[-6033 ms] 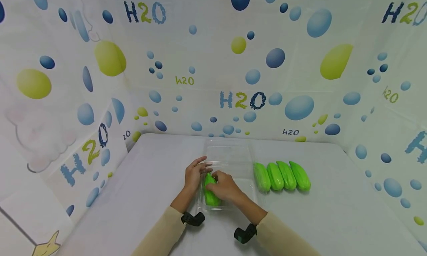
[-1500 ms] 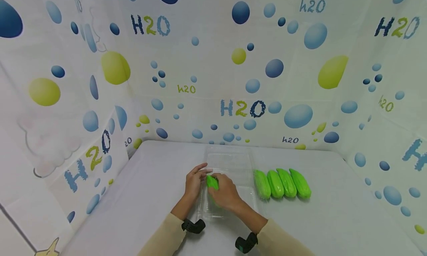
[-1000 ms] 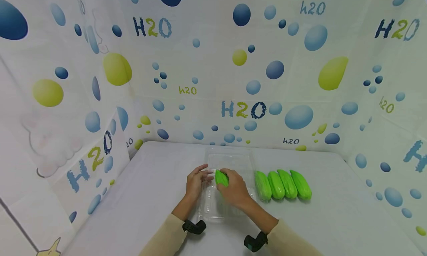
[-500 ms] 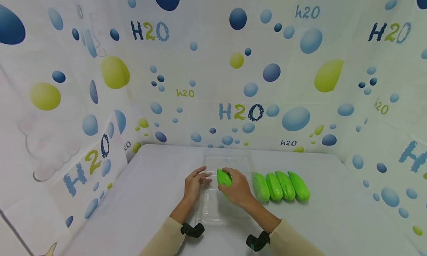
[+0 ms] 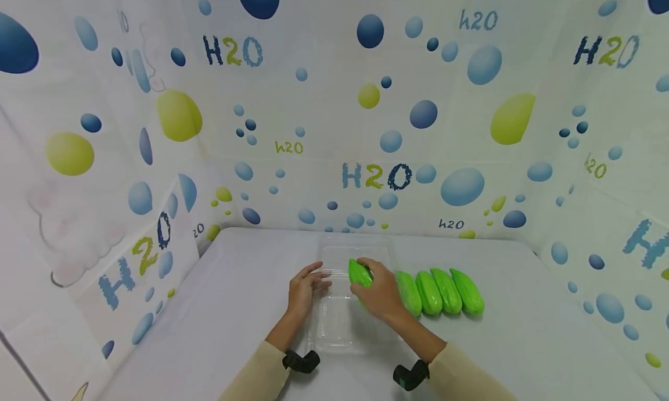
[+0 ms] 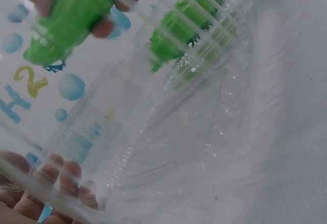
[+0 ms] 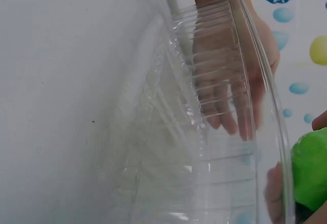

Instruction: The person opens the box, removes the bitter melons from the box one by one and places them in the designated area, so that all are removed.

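Observation:
My right hand (image 5: 378, 293) grips a green, shiny, gourd-shaped vegetable (image 5: 360, 274) above the clear plastic clamshell box (image 5: 337, 322). Its pointed tip shows past the thumb and fingers, and the palm hides the rest. In the left wrist view, the same green vegetable (image 6: 74, 19) hangs between fingers on both sides. The box lies on the table with its lid (image 5: 355, 253) folded back. My left hand (image 5: 301, 293) rests at the box's left side with fingers extended across the rim. Through the clear wall in the right wrist view, the left hand's fingers (image 7: 219, 104) look straight and loose.
Several more green vegetables (image 5: 431, 293) lie side by side in a row just right of the box. A white cloth covers the table (image 5: 251, 273). Behind it and at both sides hang patterned curtains (image 5: 313, 99) with blue and yellow dots.
The green vegetable was lying in the left part of the box under the right hand. The right hand has since lifted it and moved right. The left hand stays at the box's left side.

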Demonstrator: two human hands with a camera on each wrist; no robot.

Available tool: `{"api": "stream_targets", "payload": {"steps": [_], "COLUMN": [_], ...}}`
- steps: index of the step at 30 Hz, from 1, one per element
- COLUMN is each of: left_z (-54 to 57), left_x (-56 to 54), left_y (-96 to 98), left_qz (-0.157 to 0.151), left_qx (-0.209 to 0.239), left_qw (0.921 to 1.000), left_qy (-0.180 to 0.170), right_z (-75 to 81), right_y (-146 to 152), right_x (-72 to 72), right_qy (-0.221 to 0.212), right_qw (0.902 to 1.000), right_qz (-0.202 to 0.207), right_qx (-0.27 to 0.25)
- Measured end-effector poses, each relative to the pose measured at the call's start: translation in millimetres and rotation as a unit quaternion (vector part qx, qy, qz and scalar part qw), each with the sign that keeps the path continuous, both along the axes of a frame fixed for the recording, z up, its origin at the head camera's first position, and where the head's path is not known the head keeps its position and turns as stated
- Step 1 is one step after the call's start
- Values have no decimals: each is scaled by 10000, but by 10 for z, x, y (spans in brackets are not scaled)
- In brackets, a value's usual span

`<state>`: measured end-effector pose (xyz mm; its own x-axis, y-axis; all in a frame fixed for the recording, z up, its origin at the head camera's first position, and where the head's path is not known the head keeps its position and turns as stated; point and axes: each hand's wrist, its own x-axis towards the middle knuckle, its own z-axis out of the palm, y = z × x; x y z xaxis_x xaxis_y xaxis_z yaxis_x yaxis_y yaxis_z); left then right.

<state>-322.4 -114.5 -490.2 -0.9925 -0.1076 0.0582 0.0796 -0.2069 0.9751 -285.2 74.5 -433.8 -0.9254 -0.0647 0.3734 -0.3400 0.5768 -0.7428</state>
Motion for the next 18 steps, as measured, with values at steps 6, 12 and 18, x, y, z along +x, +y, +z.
{"api": "stream_targets", "payload": {"steps": [6,12,18], "left_z": [-25,-44,19], "left_x": [-19,-20,20], "left_y": [11,12,-1], "left_qz": [30,-7,-41], "left_qx": [53,111,57], "left_qw": [10000,9999,9999], "left_qy": [32,38,86], "right_z": [2,-2,-6], "right_y": [51,137,246], "right_x": [-25,-34,-84], "right_qy": [63,32,-14], "right_qw": [9999,10000,9997], "right_qz": [-89,-14,-55], "right_qx": [-5,-24,-247]}}
